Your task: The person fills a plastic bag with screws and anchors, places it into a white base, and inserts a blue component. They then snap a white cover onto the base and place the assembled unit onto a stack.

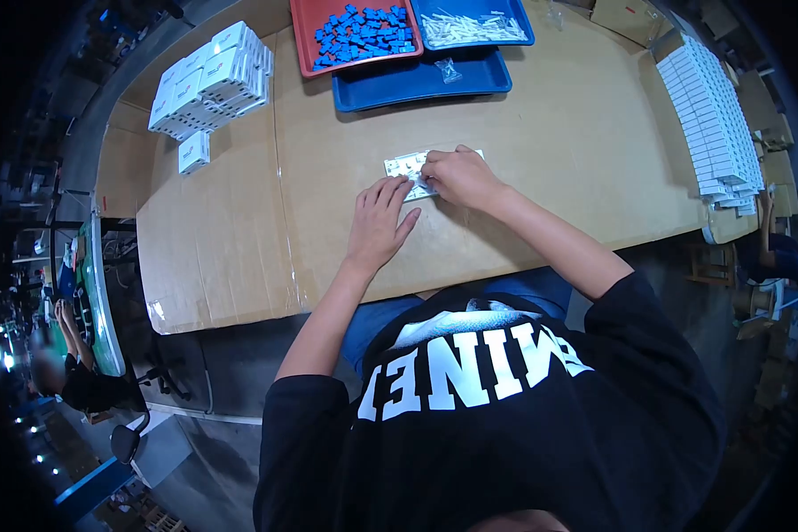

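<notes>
A flat white plastic piece (399, 166) with raised or cut-out details lies on the cardboard-covered table in front of me, partly hidden under my hands. My left hand (381, 222) rests its fingertips on the near left edge of this piece, fingers stretched and thumb apart. Over the right part of it, my right hand (461, 177) bends down with fingers closed in a pinch. Whatever sits between those fingertips is too small and covered to make out.
Beyond my hands stand a red tray (303, 40) of blue parts, a blue tray (530, 37) of white sticks and a second blue tray (390, 94) with a small clear bag (449, 71). White boxes (206, 84) are stacked left, white pieces (705, 124) right. Other people sit farther off.
</notes>
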### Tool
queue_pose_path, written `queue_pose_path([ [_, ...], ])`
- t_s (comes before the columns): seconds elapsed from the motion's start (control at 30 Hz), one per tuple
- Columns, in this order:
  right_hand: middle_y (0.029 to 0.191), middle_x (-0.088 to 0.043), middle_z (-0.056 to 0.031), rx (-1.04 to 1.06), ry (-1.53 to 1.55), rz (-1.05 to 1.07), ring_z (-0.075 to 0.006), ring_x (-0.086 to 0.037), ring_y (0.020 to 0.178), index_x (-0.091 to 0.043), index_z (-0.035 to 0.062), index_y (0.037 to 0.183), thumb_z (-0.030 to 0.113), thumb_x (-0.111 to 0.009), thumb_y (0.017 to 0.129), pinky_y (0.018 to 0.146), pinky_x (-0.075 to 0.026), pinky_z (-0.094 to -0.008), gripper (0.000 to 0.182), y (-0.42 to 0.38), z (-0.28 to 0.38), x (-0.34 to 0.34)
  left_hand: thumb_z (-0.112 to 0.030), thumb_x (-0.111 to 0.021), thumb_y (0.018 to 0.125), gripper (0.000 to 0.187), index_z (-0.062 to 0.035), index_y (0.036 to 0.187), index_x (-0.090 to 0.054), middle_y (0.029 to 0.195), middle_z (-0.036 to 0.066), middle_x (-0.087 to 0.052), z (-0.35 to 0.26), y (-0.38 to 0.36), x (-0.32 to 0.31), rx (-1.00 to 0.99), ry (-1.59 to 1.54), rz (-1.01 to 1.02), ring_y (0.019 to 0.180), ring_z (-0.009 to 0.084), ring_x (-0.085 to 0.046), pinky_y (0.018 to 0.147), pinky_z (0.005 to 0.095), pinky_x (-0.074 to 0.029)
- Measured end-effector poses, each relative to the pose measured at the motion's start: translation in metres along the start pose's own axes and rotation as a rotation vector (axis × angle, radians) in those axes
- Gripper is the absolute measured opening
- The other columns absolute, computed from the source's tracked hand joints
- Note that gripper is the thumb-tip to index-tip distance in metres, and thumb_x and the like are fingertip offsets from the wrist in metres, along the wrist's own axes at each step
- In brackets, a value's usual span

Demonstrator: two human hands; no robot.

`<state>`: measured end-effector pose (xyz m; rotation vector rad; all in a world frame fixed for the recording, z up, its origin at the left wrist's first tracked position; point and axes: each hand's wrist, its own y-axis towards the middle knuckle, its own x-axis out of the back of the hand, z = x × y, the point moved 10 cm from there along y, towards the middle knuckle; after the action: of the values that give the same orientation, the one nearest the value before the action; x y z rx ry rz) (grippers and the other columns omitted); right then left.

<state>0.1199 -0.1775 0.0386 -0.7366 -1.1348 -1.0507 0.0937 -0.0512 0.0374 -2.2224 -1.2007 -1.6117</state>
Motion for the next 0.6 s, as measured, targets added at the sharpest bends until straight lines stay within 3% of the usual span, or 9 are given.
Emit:
queue_pose_path([
  [0.2, 0.104, -0.069, -0.0078, 0.029, 0.077, -0.069, -0.0319, -0.071, 0.087, -0.075, 0.0104, 0.102, 0.012, -0.068, 0.088, 0.083, -0.056, -0.0466, 0.016, -0.008, 0.008, 0.007, -0.035, -0.062, 0.099, 0.045, -0.0073, 0.134, -0.060, 0.138, 0.010, -0.057, 0.001, -0.003, 0.001, -0.002, 0.021, -0.041, 0.133, 0.0278, -0.051, 0.109, 0.0450, -0.039],
  [0.27, 0.099, -0.069, -0.0097, 0.021, 0.062, -0.097, -0.0328, -0.072, 0.085, -0.076, 0.0096, 0.100, 0.011, -0.066, 0.087, 0.074, -0.058, -0.0470, 0.016, -0.010, 0.006, 0.006, -0.035, -0.063, 0.098, 0.045, -0.0072, 0.134, -0.061, 0.137, 0.010, -0.058, 0.001, -0.003, 0.003, 0.000, 0.007, -0.053, 0.132, 0.0282, -0.051, 0.109, 0.0450, -0.039],
  [0.5, 0.097, -0.069, -0.0097, 0.018, 0.116, -0.180, -0.0340, -0.071, 0.086, -0.074, 0.0080, 0.098, 0.012, -0.066, 0.087, 0.074, -0.058, -0.0466, 0.014, -0.006, 0.003, 0.010, -0.034, -0.069, 0.094, 0.046, -0.0060, 0.130, -0.063, 0.132, 0.012, -0.060, 0.001, -0.006, 0.009, 0.011, -0.062, -0.105, 0.129, 0.0306, -0.054, 0.109, 0.0445, -0.041],
  [0.6, 0.102, -0.069, -0.0082, 0.021, 0.100, -0.108, -0.0334, -0.071, 0.089, -0.073, 0.0082, 0.099, 0.012, -0.067, 0.087, 0.076, -0.057, -0.0468, 0.013, -0.003, 0.000, 0.008, -0.033, -0.070, 0.094, 0.045, -0.0059, 0.129, -0.063, 0.131, 0.012, -0.061, 0.003, -0.007, 0.010, 0.014, -0.080, -0.123, 0.127, 0.0313, -0.055, 0.108, 0.0441, -0.041],
])
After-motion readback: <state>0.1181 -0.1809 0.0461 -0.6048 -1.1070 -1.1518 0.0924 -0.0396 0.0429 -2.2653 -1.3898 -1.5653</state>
